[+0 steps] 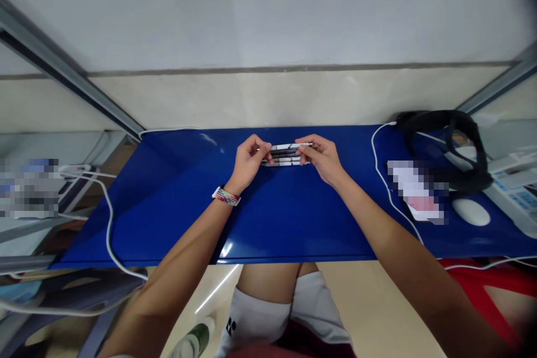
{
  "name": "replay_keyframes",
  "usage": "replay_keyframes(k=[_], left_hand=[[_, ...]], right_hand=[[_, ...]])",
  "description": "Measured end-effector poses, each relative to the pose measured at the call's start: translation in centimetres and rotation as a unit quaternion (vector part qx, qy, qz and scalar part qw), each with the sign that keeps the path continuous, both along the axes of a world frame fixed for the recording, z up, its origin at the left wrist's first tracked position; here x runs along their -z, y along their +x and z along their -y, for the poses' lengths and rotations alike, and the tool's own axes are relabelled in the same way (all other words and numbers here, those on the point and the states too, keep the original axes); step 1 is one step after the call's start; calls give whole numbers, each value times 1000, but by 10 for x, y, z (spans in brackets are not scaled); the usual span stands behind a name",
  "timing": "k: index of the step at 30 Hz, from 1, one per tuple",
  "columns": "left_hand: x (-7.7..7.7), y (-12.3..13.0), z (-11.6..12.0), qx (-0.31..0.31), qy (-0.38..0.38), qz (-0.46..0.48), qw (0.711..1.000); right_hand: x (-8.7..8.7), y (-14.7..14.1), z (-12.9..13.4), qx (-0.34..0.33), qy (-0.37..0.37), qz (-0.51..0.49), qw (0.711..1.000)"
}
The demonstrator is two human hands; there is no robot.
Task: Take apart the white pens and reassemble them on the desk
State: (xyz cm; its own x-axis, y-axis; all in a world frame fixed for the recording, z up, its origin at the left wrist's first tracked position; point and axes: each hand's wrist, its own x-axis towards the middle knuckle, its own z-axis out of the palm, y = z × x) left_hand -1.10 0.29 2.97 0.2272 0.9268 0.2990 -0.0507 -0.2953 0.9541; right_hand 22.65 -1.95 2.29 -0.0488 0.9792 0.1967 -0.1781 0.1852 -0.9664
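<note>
Several slim pens (286, 154), white and dark, lie side by side in a row between my two hands, near the middle of the blue table (285, 212). My left hand (251, 159) pinches their left ends with thumb and fingers. At the other end, my right hand (321, 155) grips the pens the same way, thumb on top. Both end sections are partly hidden by my fingers. Whether the pens touch the tabletop or are held just above it, I cannot tell. A colourful band is on my left wrist.
To the right are a phone (417, 193) with a blurred screen, a white mouse (471, 212), a black strap-like headset (447, 148) and a white cable (381, 179). Another cable (109, 218) hangs over the left edge. A wall (285, 98) stands behind the table.
</note>
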Motion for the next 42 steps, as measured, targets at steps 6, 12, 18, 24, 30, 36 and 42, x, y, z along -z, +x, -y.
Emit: replay_keyframes(k=[6, 12, 18, 24, 30, 36, 42], left_hand=[[2, -2, -4, 9, -35, 44, 998], [-1, -5, -6, -1, -2, -7, 1000], [-1, -7, -4, -21, 18, -80, 996], [-1, -11, -2, -10, 65, -122, 990], [-2, -12, -5, -18, 40, -119, 992], [-5, -14, -4, 4, 38, -93, 995], [-4, -16, -6, -2, 27, -115, 993]], right_hand=[[-2, -7, 2, -15, 0, -10, 1000], [0, -4, -1, -16, -10, -45, 999], [0, -4, -1, -13, -32, -38, 999], [0, -4, -2, -2, -37, -47, 998], [-1, -4, -1, -6, -37, -39, 999], [0, -3, -2, 7, -38, -57, 998], [-1, -2, -2, 3, -47, -50, 998]])
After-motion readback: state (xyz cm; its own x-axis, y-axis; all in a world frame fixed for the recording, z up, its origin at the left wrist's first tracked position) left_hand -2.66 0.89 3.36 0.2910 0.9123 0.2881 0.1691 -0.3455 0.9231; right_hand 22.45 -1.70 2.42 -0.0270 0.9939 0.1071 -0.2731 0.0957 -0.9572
